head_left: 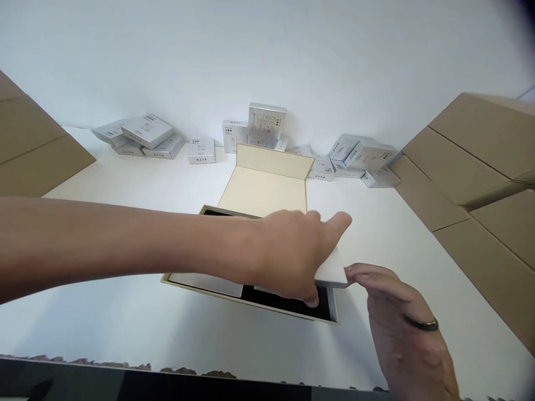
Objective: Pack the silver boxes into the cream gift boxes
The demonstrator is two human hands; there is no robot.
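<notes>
An open cream gift box (264, 184) with a black inside lies on the white table, its lid folded back. My left hand (292, 250) reaches across it from the left, fingers closed around a small white box (332, 272) above the right part. My right hand (401, 312), with a ring, touches that box's right corner with its fingertips. Another white box (209, 283) lies in the left part of the gift box, partly under my left forearm. What lies under my left hand is mostly hidden.
Small silver-white boxes are piled along the wall at the left (148, 131), middle (266, 120) and right (370, 155). Large cardboard boxes stand at the left (37, 139) and right (480, 150). The table's front edge (167, 372) runs along the bottom.
</notes>
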